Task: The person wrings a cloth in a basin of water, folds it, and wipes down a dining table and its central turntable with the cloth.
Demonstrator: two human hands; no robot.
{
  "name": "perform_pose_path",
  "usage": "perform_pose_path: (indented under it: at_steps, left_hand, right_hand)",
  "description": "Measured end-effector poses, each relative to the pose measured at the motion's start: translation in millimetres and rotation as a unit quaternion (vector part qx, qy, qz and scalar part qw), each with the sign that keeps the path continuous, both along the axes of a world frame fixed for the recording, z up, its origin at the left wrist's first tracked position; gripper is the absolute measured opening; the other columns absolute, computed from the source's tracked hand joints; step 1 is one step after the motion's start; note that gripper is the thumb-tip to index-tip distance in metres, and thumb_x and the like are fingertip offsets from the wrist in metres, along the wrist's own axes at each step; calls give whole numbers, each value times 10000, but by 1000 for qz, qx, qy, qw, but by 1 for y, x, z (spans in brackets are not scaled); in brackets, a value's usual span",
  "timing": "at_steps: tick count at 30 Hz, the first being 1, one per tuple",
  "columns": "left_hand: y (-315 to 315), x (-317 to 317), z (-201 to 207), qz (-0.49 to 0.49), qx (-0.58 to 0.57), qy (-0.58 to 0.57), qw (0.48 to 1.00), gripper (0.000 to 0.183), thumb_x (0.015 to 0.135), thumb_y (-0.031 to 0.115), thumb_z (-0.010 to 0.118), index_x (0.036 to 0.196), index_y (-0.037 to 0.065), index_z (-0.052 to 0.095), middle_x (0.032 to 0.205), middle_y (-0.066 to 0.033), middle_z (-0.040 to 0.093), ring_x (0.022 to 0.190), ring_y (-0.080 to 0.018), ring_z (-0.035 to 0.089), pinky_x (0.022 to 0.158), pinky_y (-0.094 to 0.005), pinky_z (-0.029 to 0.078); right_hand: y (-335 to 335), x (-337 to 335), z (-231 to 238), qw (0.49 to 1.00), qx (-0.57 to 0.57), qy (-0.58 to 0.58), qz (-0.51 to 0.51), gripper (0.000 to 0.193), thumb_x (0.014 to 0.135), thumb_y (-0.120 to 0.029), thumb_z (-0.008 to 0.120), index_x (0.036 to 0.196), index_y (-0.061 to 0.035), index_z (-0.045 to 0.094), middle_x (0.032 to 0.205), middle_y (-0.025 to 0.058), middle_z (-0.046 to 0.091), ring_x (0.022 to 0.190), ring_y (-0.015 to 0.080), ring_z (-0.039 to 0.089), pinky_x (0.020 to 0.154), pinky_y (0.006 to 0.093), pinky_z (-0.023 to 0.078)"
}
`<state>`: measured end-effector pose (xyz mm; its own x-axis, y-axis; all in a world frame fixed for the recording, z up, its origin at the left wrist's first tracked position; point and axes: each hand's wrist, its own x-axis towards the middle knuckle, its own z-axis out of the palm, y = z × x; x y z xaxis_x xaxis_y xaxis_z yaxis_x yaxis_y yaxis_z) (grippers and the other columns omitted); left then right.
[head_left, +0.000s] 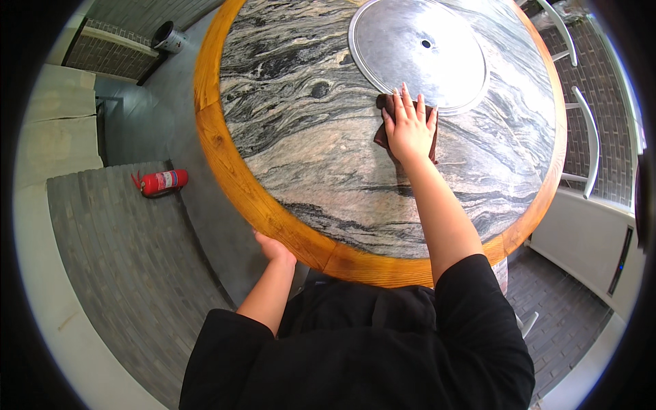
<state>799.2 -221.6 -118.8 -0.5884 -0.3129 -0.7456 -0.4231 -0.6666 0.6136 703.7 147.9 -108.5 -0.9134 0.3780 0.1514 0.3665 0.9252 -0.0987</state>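
Lower centre-left: resting left hand against wooden rim; cannot tell if gripping. Upper centre: pressing brown cloth onto stone tabletop with spread right hand. Probably best to overlap strokes, press evenly, work carefully along edge of metal disc just beyond.

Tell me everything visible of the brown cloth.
The cloth is dark brown, soft-looking fabric, creased and bunched, with uneven edges. It lies on the grey-streaked, stone-like tabletop, at the near rim of the metal disc. The right hand, fingers spread, lies over it, hiding its middle.
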Motion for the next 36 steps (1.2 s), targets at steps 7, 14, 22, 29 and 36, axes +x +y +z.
perform_pose_path:
  at_steps: [7, 14, 22, 29, 36]
  left_hand:
    - [-1, 0, -1, -27, 9, -3, 1000, 642, 1074, 591, 286, 1451, 134, 532, 1425, -40, 593, 1276, -274, 573, 1081, -424, 460]
    - [5, -1, 8, -54, 48, 25, 997, 689, 1077, 607, 247, 1500, 124, 494, 1484, -43, 555, 1335, -276, 538, 1121, -426, 434]
    - [1, 0, -3, -56, 57, 73, 994, 629, 1076, 552, 280, 1464, 121, 525, 1464, -60, 572, 1331, -288, 545, 1117, -452, 439]
    - [-2, 1, -5, -91, 63, 115, 987, 636, 1084, 528, 285, 1511, 98, 478, 1524, -63, 529, 1377, -280, 515, 1152, -431, 409]
    - [-15, 1, -15, -118, 46, 136, 983, 561, 1085, 482, 359, 1457, 97, 527, 1450, -67, 592, 1299, -267, 586, 1082, -426, 486]
  right_hand:
    - [-20, 25, -2, 999, 24, -24, 13, 611, 1048, -529, 449, 1561, -198, 465, 1682, -33, 337, 1533, 302, 329, 1254, 607, 114]
    - [-71, 86, 7, 998, -15, -59, 27, 563, 1082, -498, 380, 1526, -177, 511, 1675, -32, 351, 1537, 259, 323, 1276, 567, 81]
    - [-125, 159, 17, 999, -26, -8, 25, 513, 1040, -452, 529, 1448, -147, 592, 1626, -19, 433, 1471, 307, 416, 1247, 556, 199]
    - [-169, 226, 19, 999, -30, 16, 25, 505, 984, -468, 610, 1391, -171, 646, 1583, -38, 485, 1445, 282, 445, 1230, 554, 234]
    - [-181, 274, 25, 996, -63, -1, 57, 548, 972, -456, 618, 1432, -159, 605, 1603, -18, 453, 1477, 299, 393, 1245, 588, 196]
